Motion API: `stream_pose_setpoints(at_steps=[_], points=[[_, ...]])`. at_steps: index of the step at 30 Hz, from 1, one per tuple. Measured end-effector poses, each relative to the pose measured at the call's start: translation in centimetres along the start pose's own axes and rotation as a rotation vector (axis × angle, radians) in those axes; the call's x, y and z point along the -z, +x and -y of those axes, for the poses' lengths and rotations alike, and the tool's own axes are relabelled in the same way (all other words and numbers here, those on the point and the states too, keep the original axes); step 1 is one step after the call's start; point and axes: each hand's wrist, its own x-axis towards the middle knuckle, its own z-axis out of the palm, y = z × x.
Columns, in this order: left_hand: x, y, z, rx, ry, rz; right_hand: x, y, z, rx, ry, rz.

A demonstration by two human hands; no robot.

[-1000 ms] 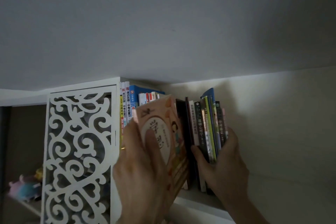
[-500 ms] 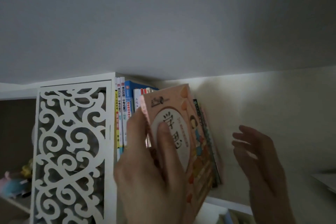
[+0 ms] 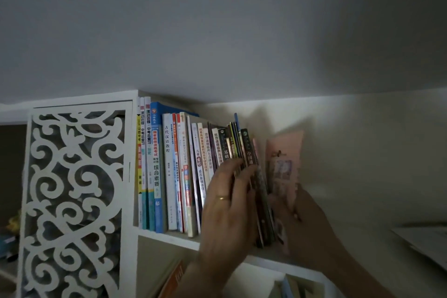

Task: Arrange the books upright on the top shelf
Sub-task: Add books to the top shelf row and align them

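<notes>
A row of upright books (image 3: 169, 172) stands on the white top shelf (image 3: 167, 235), from the shelf's left wall rightward. My left hand (image 3: 227, 203), a ring on one finger, lies with straight fingers against the spines of the thin dark books (image 3: 249, 152) near the row's right end. A pink book (image 3: 284, 164) stands upright at the very right of the row, blurred. My right hand (image 3: 307, 220) grips its lower part from the right. The lower halves of the rightmost books are hidden behind my hands.
A white fretwork panel (image 3: 72, 201) closes the shelf unit left of the books. The ceiling hangs just above the tallest books. An orange book (image 3: 173, 280) lies on the shelf below. Papers (image 3: 425, 242) lie at the far right, dim toys (image 3: 12, 222) far left.
The pink book left my left hand and now stands at the row's right end in my right hand. My left hand moved onto the spines. The view dropped and shows more books.
</notes>
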Motion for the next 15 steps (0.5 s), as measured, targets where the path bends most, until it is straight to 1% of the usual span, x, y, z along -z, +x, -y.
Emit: stream_pose_setpoints(at_steps=[1, 2, 3, 4, 5, 6, 8, 9, 10, 13, 14, 15], points=[[-0.2, -0.4, 1.4, -0.003, -0.003, 0.003, 7.1, -5.0, -3.2, -0.104, -0.102, -0.06], [-0.4, -0.6, 2.9, -0.021, 0.021, 0.058, 8.2, -6.8, -5.8, -0.187, -0.044, -0.095], [-0.3, -0.8, 4.2, -0.038, 0.034, 0.1, 8.9, -6.4, -6.5, -0.122, -0.038, -0.102], [-0.3, -0.9, 5.1, -0.043, 0.063, 0.152, 9.6, -6.4, -8.0, -0.108, -0.031, -0.096], [-0.4, -0.7, 5.9, -0.061, 0.079, 0.182, 10.0, -5.8, -8.4, -0.091, -0.075, -0.028], [-0.4, -0.6, 6.2, -0.086, 0.1, 0.204, 10.0, -5.2, -8.6, -0.092, -0.042, 0.021], [-0.6, -0.7, 6.7, -0.143, 0.151, 0.207, 10.3, -4.7, -9.2, -0.146, -0.016, 0.039], [-0.7, -0.8, 6.9, -0.147, 0.172, 0.197, 10.6, -4.4, -9.7, -0.117, -0.04, 0.015], [-0.8, -0.8, 7.0, -0.151, 0.178, 0.188, 10.9, -4.2, -9.9, -0.143, -0.03, 0.003], [-1.2, -0.9, 7.3, -0.185, 0.205, 0.167, 11.0, -3.4, -11.0, -0.134, -0.013, 0.008], [-1.3, -1.0, 7.5, -0.197, 0.214, 0.168, 11.0, -3.1, -10.9, -0.124, -0.021, -0.026], [-1.4, -1.0, 7.7, -0.207, 0.229, 0.164, 11.1, -3.0, -10.6, -0.113, -0.032, -0.096]])
